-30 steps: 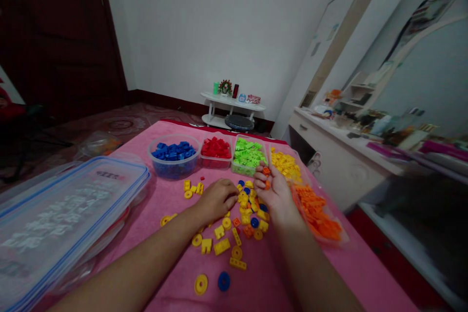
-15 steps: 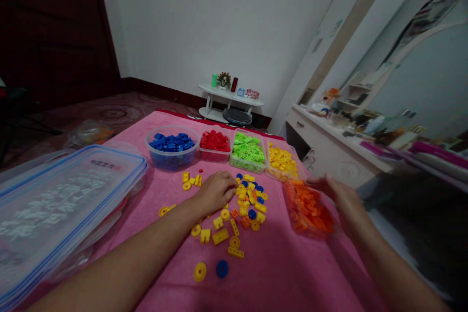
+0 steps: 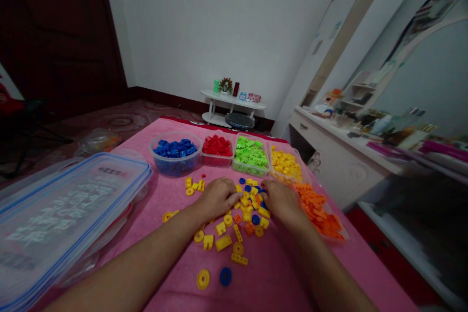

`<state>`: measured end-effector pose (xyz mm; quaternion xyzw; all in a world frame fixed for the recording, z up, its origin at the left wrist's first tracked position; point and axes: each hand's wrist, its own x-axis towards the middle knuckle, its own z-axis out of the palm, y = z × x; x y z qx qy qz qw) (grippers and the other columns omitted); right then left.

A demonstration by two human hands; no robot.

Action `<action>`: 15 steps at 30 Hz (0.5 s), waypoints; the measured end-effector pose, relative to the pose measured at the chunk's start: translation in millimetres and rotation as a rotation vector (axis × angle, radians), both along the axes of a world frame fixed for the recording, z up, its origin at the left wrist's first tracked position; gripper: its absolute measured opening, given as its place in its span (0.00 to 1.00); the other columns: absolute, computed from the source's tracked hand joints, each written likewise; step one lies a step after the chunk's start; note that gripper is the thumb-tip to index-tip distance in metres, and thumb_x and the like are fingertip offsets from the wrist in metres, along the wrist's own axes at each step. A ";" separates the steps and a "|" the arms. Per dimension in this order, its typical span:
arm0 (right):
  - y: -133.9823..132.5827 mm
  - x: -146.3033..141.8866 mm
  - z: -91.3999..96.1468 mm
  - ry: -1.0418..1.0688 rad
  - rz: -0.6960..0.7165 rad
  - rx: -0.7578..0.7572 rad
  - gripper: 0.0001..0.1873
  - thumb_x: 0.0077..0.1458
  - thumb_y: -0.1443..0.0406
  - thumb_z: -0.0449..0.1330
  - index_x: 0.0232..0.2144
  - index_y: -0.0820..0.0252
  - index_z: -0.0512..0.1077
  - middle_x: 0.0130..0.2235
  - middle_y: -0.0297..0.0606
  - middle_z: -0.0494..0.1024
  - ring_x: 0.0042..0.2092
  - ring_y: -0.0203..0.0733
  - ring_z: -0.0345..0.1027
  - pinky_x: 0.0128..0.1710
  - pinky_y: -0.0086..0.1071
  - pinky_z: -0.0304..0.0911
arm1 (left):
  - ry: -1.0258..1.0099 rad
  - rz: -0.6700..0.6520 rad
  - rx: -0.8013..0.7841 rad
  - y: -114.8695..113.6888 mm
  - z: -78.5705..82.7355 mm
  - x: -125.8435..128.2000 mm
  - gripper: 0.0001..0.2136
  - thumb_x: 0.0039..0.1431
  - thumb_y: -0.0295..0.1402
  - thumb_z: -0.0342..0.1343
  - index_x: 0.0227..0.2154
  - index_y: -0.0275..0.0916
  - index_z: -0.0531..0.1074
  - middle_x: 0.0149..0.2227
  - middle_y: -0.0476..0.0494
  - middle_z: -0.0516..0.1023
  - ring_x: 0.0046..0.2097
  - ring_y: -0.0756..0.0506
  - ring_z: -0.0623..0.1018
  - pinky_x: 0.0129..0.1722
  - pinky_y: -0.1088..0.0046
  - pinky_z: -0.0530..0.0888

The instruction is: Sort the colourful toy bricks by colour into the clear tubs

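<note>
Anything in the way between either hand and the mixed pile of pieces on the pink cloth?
Nothing visible. The left hand is at the left edge of the mixed pile, the right hand at its right edge. The containers stand beyond it and to its right; the lids lie off to the left.

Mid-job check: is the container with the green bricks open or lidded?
Open. No lid shows on the container; its rim is bare, and the green bricks inside show uncovered.

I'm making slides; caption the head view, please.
Left hand and right hand at scattered toy pieces, colour-sorted tubs nearby.
</note>
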<state>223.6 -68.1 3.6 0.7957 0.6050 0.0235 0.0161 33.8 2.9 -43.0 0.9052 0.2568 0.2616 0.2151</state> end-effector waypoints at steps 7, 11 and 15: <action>21.3 8.5 -1.6 0.075 -0.024 -0.040 0.12 0.47 0.67 0.59 0.37 0.54 0.76 0.41 0.41 0.77 0.42 0.44 0.71 0.34 0.31 0.57 | -0.044 0.054 -0.020 -1.6 2.6 1.4 0.17 0.61 0.36 0.46 0.18 0.37 0.68 0.21 0.46 0.70 0.27 0.49 0.68 0.29 0.74 0.59; 22.2 6.3 0.6 0.063 -0.019 -0.025 0.11 0.46 0.67 0.59 0.35 0.55 0.75 0.38 0.41 0.78 0.40 0.45 0.71 0.32 0.31 0.56 | -0.088 0.082 -0.058 -1.6 3.8 0.1 0.10 0.58 0.32 0.48 0.27 0.38 0.72 0.29 0.45 0.75 0.32 0.48 0.72 0.32 0.75 0.62; 21.6 2.8 -3.6 0.089 0.031 0.006 0.13 0.47 0.64 0.58 0.37 0.53 0.76 0.39 0.40 0.78 0.41 0.44 0.70 0.33 0.31 0.56 | -0.107 0.087 -0.080 -1.0 4.3 -1.0 0.09 0.58 0.31 0.48 0.31 0.39 0.74 0.32 0.44 0.77 0.35 0.46 0.74 0.35 0.74 0.65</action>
